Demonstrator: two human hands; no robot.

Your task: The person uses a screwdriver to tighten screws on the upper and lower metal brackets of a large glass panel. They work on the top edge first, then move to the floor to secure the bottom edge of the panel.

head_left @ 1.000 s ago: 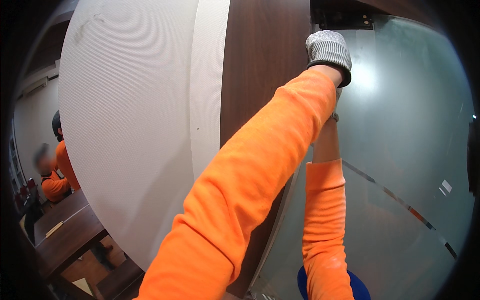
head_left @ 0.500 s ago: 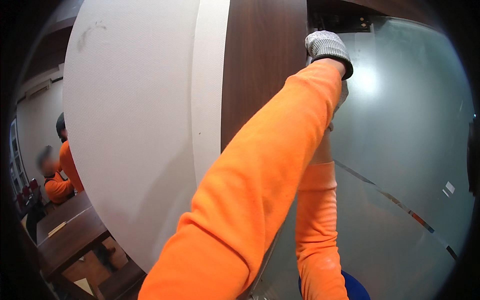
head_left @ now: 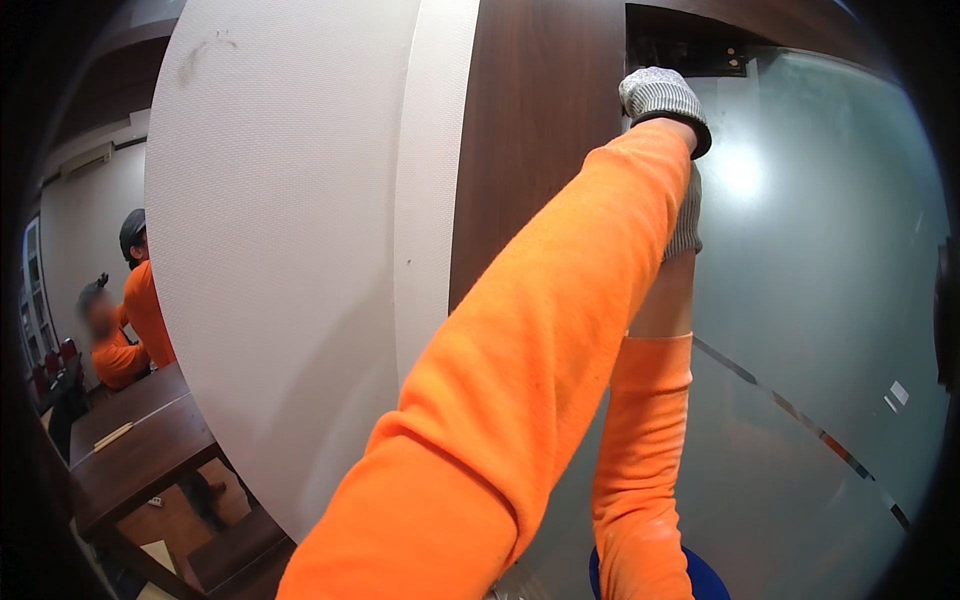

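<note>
Your gloved left grip (head_left: 664, 95) sits at the right edge of the dark wood panel (head_left: 540, 130), just below the dark fitting (head_left: 710, 64). Panel: long axis near upright, running off the top; left of the frosted glass door (head_left: 810, 260). Your right grip (head_left: 687, 215): lower, partly behind your left sleeve (head_left: 500, 380). Cannot tell whether either grip is wide, narrow or holding.

At the grip are two gloves (head_left: 664, 98) (head_left: 686, 215) and two sleeves (head_left: 510, 340) (head_left: 645, 430). Just above it, one black fitting (head_left: 712, 62); left, one wood panel (head_left: 540, 130); right, one pane (head_left: 800, 250). Well left, two people (head_left: 150, 310) (head_left: 120, 363) and one table (head_left: 155, 462); well below, one blue object (head_left: 707, 577).
</note>
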